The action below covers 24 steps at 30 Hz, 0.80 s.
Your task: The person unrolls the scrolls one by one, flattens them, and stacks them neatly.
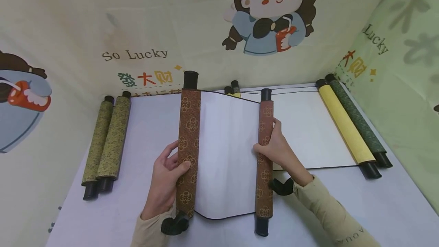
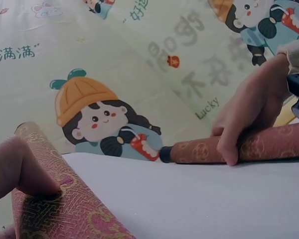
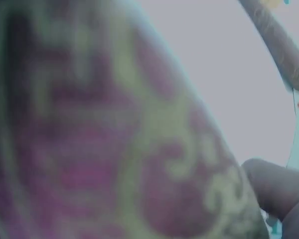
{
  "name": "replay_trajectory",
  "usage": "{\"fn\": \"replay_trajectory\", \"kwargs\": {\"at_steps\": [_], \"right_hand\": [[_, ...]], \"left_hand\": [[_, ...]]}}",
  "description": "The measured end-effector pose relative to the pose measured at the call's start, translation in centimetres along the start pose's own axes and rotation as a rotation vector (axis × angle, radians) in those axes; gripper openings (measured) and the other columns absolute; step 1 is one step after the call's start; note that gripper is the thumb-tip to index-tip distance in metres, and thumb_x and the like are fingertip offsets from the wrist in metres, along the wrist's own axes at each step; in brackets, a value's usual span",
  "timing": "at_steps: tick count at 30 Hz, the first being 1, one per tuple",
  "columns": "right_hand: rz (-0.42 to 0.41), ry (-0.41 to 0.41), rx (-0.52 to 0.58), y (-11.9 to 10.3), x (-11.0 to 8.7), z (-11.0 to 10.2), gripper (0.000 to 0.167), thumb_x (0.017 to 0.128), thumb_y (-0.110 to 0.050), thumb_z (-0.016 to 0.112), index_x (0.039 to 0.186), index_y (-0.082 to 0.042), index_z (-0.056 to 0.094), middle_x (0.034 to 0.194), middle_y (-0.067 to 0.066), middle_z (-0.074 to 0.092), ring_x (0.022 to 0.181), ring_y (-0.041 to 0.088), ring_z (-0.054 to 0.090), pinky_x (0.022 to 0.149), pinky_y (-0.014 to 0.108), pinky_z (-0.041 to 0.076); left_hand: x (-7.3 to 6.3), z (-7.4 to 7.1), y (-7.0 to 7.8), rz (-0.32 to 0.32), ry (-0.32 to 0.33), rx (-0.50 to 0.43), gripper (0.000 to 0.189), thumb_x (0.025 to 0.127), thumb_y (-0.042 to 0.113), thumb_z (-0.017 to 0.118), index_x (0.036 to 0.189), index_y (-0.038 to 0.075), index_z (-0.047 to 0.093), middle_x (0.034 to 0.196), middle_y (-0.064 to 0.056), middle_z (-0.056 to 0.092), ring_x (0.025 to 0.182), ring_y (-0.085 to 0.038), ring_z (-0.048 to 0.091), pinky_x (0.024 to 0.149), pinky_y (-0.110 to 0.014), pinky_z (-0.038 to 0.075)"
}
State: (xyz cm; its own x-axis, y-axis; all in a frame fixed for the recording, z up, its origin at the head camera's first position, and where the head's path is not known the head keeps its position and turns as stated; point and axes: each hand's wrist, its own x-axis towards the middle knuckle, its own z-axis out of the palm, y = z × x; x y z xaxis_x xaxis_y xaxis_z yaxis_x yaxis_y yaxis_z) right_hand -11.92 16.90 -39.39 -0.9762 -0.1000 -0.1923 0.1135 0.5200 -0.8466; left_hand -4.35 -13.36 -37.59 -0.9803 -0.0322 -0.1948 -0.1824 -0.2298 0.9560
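A brown scroll with gold flower patterns is partly unrolled, its white paper (image 1: 226,155) spanning two rolled ends with black knobs. My left hand (image 1: 166,182) grips the left roll (image 1: 188,125), thumb across its front and fingers behind. On the other side, my right hand (image 1: 280,148) holds the right roll (image 1: 265,193), its thumb over the front edge. The left wrist view shows the left thumb (image 2: 20,172) pressing the patterned cloth, with the right hand (image 2: 254,109) over the far roll. Blurred patterned cloth (image 3: 114,124) fills much of the right wrist view.
Two olive-green scrolls (image 1: 113,140) lie side by side at the left of the white table (image 1: 147,125). To the right, a yellow roll (image 1: 346,121) with unrolled white paper (image 1: 308,132) lies beside a dark green roll (image 1: 360,117). A printed cloth (image 1: 199,22) hangs behind.
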Motion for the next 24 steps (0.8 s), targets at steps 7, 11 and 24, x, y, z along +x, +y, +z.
{"fn": "replay_trajectory", "kwargs": {"at_steps": [7,11,24], "right_hand": [[0.022,-0.084,0.086,0.2,-0.4,-2.3,0.100,0.087,-0.015,0.071,0.156,-0.002,0.000,0.149,0.033,0.029,0.132,0.050,0.041,0.097,0.060,0.047],[0.014,-0.098,0.092,0.1,-0.6,-3.4,0.099,0.088,-0.019,0.075,0.157,-0.004,0.006,0.154,0.033,0.025,0.137,0.054,0.033,0.101,0.063,0.043],[-0.068,-0.138,0.069,0.0,-0.9,-5.0,0.084,0.090,-0.017,0.073,0.154,-0.001,0.021,0.141,0.030,0.045,0.124,0.045,0.051,0.090,0.047,0.053]], "left_hand": [[0.1,-1.0,0.2,0.011,0.050,-0.005,0.064,0.086,-0.007,0.068,0.142,0.014,0.045,0.114,-0.001,0.071,0.098,-0.017,0.070,0.078,-0.035,0.058],[0.3,-1.6,0.2,0.001,0.083,-0.001,0.064,0.087,-0.006,0.068,0.143,0.014,0.043,0.114,0.000,0.070,0.100,-0.016,0.069,0.080,-0.035,0.057],[1.0,-2.4,-0.8,-0.062,0.183,0.012,0.062,0.091,-0.005,0.063,0.145,0.016,0.042,0.120,-0.003,0.065,0.105,-0.017,0.067,0.084,-0.034,0.057]]}}
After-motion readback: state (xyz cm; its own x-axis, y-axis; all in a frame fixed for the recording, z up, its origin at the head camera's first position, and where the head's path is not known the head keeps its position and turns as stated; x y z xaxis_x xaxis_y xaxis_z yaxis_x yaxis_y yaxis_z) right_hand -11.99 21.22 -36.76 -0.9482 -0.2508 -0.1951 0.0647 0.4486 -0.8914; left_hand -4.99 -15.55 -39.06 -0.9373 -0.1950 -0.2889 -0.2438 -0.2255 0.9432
